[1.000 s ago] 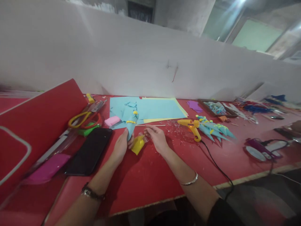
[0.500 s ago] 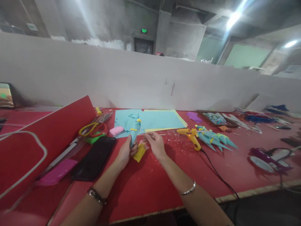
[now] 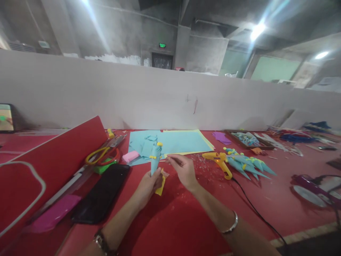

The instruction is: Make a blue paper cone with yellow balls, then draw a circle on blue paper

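Note:
My left hand (image 3: 148, 185) is closed around the pointed end of a light blue paper cone (image 3: 155, 159) dotted with small yellow balls, holding it upright above the red table (image 3: 183, 220). A yellow bit of paper (image 3: 161, 185) lies just under that hand. My right hand (image 3: 183, 169) is beside the cone, its fingers pinched on a thin wooden stick (image 3: 166, 159) whose tip points at the cone.
Blue and yellow paper sheets (image 3: 183, 140) lie behind the hands. A yellow glue gun (image 3: 218, 159) with a black cord and several finished blue cones (image 3: 247, 163) lie right. Scissors (image 3: 102, 153), a pink block (image 3: 131, 156) and a black phone (image 3: 102, 192) sit left, beside a raised red board (image 3: 53, 160).
The camera has tilted up, showing more of the room. My left hand has raised the blue cone upright, and my right hand has lifted the stick off the table toward it.

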### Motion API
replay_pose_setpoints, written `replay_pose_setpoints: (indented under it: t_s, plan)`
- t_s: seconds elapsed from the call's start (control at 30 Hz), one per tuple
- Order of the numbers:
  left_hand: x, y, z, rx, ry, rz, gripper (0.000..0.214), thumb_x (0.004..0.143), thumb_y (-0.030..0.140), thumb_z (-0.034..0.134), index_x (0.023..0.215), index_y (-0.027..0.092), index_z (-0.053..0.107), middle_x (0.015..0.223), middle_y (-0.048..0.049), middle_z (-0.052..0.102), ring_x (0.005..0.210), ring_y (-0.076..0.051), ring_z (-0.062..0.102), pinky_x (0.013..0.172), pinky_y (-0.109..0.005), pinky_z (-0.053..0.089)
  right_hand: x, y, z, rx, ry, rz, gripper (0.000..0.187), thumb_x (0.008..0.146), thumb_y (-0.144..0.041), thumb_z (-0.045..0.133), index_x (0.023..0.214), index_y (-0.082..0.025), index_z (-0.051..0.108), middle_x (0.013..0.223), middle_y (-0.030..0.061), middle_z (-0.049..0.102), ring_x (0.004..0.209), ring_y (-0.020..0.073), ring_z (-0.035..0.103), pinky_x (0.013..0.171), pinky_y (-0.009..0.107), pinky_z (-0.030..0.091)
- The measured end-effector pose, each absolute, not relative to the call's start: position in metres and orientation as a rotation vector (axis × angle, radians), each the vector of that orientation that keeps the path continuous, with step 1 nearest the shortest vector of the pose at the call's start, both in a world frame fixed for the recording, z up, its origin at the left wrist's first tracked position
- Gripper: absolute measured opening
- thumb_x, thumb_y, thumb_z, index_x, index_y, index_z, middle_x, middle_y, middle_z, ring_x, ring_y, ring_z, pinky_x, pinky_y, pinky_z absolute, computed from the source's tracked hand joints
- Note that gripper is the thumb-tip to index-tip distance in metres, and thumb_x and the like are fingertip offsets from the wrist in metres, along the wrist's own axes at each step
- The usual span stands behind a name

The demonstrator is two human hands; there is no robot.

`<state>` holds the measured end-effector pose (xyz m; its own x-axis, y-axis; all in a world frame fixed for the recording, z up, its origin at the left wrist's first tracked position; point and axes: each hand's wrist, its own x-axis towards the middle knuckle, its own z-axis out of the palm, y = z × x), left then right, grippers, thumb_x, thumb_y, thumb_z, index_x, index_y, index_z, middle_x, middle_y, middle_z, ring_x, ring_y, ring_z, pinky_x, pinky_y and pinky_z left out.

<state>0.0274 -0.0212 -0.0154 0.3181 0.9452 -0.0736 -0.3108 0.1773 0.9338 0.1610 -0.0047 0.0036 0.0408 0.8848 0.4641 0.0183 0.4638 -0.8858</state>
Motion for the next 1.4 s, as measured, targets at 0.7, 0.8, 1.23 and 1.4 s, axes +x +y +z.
replay_pose_setpoints:
  t_s: [0.7, 0.8, 1.23, 1.4]
  plan:
    - [0.042, -0.014, -0.013, 1.423, 0.872, 0.711, 0.049, 0.069, 0.055, 0.055, 0.046, 0.021, 0.03, 0.035, 0.0093, 0.026, 0.032, -0.003, 0.025, 0.037, -0.023, 0.016, 0.178, 0.002, 0.004, -0.795, -0.874, 1.088, 0.025, 0.061, -0.032, 0.07, 0.081, -0.017, 0.066, 0.078, 0.0015, 0.068, 0.074, 0.0143, 0.06, 0.071, 0.028, 0.047]
    - [0.039, -0.017, -0.012, 1.377, 0.793, 0.704, 0.05, 0.07, 0.056, 0.055, 0.046, 0.02, 0.03, 0.037, 0.0096, 0.026, 0.033, -0.003, 0.024, 0.037, -0.022, 0.018, 0.172, -0.004, 0.005, -0.712, -0.871, 1.143, 0.025, 0.066, -0.038, 0.065, 0.081, -0.018, 0.066, 0.078, 0.0028, 0.069, 0.077, 0.0171, 0.062, 0.071, 0.031, 0.048]
    - [0.04, -0.018, -0.009, 1.371, 0.778, 0.722, 0.035, 0.073, 0.045, 0.056, 0.058, 0.019, 0.037, 0.043, 0.0082, 0.036, 0.035, -0.004, 0.034, 0.038, -0.02, 0.023, 0.168, -0.002, -0.003, -0.687, -0.926, 1.217, 0.028, 0.069, -0.043, 0.06, 0.077, -0.017, 0.066, 0.076, 0.0026, 0.069, 0.075, 0.0167, 0.062, 0.074, 0.032, 0.048]
    - [0.043, -0.018, -0.011, 1.237, 0.914, 0.813, 0.032, 0.067, 0.037, 0.063, 0.063, 0.02, 0.037, 0.041, 0.0111, 0.032, 0.035, -0.003, 0.025, 0.037, -0.018, 0.018, 0.159, -0.006, -0.007, -0.725, -0.976, 1.291, 0.03, 0.067, -0.044, 0.064, 0.08, -0.017, 0.067, 0.078, 0.003, 0.069, 0.076, 0.0157, 0.061, 0.077, 0.03, 0.047]
